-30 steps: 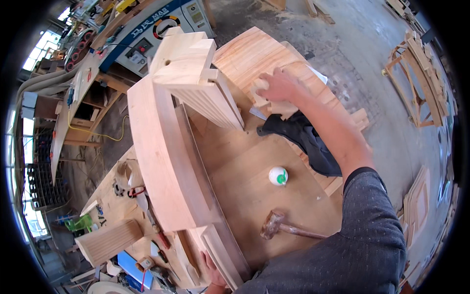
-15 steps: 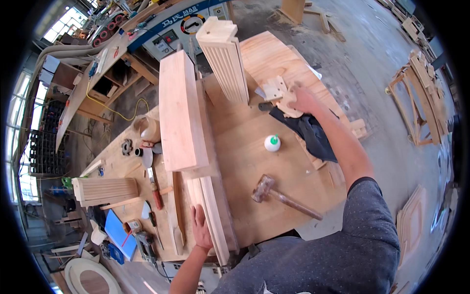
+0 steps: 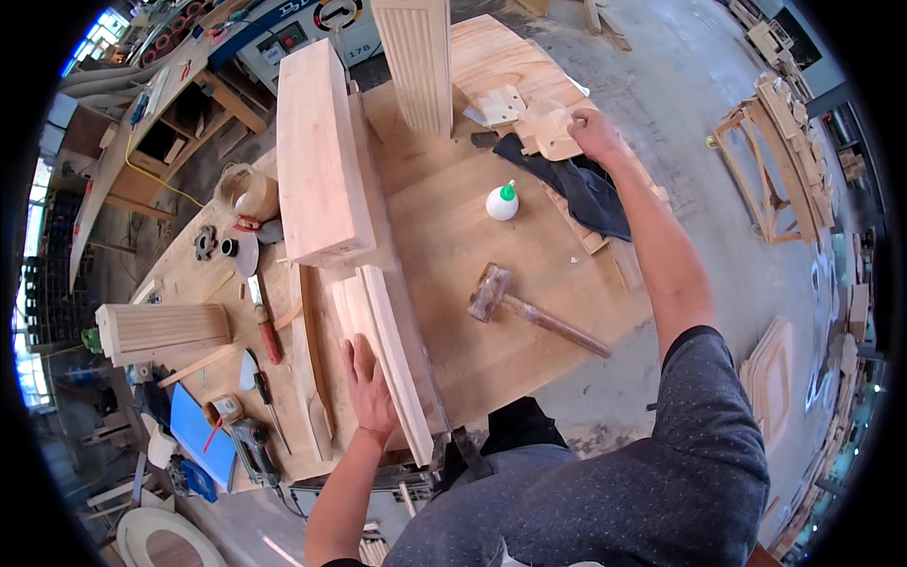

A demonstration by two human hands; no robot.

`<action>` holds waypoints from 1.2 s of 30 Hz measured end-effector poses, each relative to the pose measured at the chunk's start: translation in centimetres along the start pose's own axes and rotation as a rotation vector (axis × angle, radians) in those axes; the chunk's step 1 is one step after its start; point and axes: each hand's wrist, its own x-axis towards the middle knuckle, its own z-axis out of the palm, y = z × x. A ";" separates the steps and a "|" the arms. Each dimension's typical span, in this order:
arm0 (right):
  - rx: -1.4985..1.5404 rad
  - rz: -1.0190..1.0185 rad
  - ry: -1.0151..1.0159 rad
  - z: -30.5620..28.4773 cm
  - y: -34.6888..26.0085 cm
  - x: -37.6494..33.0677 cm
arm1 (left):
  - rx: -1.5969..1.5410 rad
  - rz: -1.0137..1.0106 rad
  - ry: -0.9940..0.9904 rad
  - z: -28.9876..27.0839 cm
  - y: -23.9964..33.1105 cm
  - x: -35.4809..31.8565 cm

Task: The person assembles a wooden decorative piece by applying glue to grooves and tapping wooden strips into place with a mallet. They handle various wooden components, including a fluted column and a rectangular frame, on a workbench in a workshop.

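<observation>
My left hand point(image 3: 369, 386) lies with its fingers stretched out against a long moulded wooden strip point(image 3: 395, 364) on the bench. The strip's far end meets a thick, pale wooden box beam point(image 3: 321, 156). Out to the far right, my right hand point(image 3: 597, 138) has its fingers curled in a pinch at the edge of a flat, shaped wooden piece point(image 3: 550, 130). Beside that piece lies a light wooden plate with dark holes point(image 3: 501, 104). A dark cloth point(image 3: 588, 197) is bunched just below the right hand.
A wooden mallet point(image 3: 490, 291) and a white glue bottle with a green cap point(image 3: 502, 202) occupy the bench's right half. A fluted post point(image 3: 418, 71) stands behind them. Scrapers, a nail gun point(image 3: 253, 454), a tape roll point(image 3: 248, 193) and another fluted block point(image 3: 165, 326) are on the left.
My view has shifted, so the bench sits higher in the picture. The right hand's fingers have drawn together at the wooden piece's edge. My left hand stays on the strip.
</observation>
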 end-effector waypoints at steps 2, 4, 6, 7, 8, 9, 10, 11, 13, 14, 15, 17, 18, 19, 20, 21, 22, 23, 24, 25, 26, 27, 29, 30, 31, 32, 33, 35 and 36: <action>0.248 0.077 -0.009 -1.0 0.2 -1.5 | -0.056 -0.036 0.029 0.1 0.5 0.3; 0.678 0.134 -0.078 -1.1 -3.9 -5.9 | -0.053 -0.086 0.015 0.6 -0.1 -0.8; 0.831 0.169 -0.279 -2.9 -7.3 -10.0 | -0.120 -0.184 -0.024 0.8 -0.4 -1.5; 0.910 0.188 -0.394 -3.2 -9.3 -11.9 | -0.124 -0.195 0.013 2.2 -1.1 -2.3; 1.010 0.151 -0.532 -3.0 -10.9 -13.6 | -0.059 -0.165 0.056 3.4 -1.8 -2.9; 1.108 0.122 -0.656 -3.2 -11.6 -15.0 | -0.106 -0.166 0.063 2.8 -1.4 -2.5; 1.206 0.095 -0.773 -3.4 -12.4 -16.2 | -0.155 -0.162 0.071 2.1 -0.8 -1.9; 1.179 0.076 -0.807 -2.9 -14.0 -17.5 | -0.157 -0.169 0.103 1.4 -0.5 -1.7; 0.923 0.023 -0.777 -1.4 -18.6 -20.2 | -0.161 -0.193 0.164 0.6 0.0 -1.4; 0.794 -0.007 -0.752 -0.3 -20.7 -21.2 | -0.164 -0.200 0.171 0.6 -0.1 -1.6; 0.704 -0.044 -0.773 1.1 -21.6 -21.2 | -0.173 -0.197 0.179 0.8 0.0 -1.5; 0.573 -0.089 -0.732 3.9 -24.3 -21.6 | -0.169 -0.206 0.175 0.9 -0.1 -1.7; 0.507 -0.114 -0.712 5.0 -25.6 -21.9 | -0.178 -0.206 0.188 1.0 -0.1 -1.8; 0.408 -0.148 -0.718 5.9 -26.9 -22.3 | -0.187 -0.207 0.200 1.1 -0.2 -1.9; 0.309 -0.182 -0.722 6.7 -28.2 -22.6 | -0.196 -0.207 0.212 1.3 -0.3 -2.0; 0.210 -0.215 -0.721 7.3 -29.2 -22.8 | -0.191 -0.196 0.230 1.6 -0.4 -2.0; 0.100 -0.349 -0.647 8.6 -29.2 -22.7 | -0.189 -0.185 0.236 1.7 -0.4 -1.8; -0.012 -0.481 -0.570 10.5 -28.7 -22.4 | -0.188 -0.173 0.242 1.7 -0.4 -1.5; -0.125 -0.613 -0.496 11.5 -29.0 -22.7 | -0.188 -0.168 0.247 1.5 -0.5 -1.4; -0.073 -0.603 -0.507 12.0 -28.9 -22.8 | -0.133 -0.135 0.296 1.2 -0.9 -1.0; -0.022 -0.592 -0.518 12.3 -28.7 -22.9 | -0.152 -0.139 0.285 1.1 -1.2 -0.5; 0.033 -0.587 -0.532 12.6 -29.1 -23.3 | -0.165 -0.150 0.274 0.4 -1.5 0.0; 0.074 -0.520 -0.434 12.1 -28.7 -23.8 | -0.173 -0.156 0.285 0.9 -2.8 0.9; 0.094 -0.479 -0.373 11.2 -27.8 -23.6 | -0.158 -0.166 0.218 0.7 -3.2 1.6; 0.085 -0.532 -0.301 11.6 -25.6 -23.2 | -0.143 -0.170 0.151 0.3 -3.4 2.5; 0.079 -0.585 -0.233 13.3 -22.3 -22.8 | -0.125 -0.179 0.082 0.0 -3.6 3.2; 0.076 -0.641 -0.169 14.8 -20.3 -22.6 | -0.130 -0.193 0.151 0.2 -3.9 3.6; 0.250 -0.489 -0.329 16.8 -19.5 -23.2 | -0.134 -0.217 0.283 0.8 -4.6 4.3; 0.338 -0.407 -0.406 17.4 -19.6 -23.6 | -0.099 -0.159 0.301 0.7 -5.0 4.8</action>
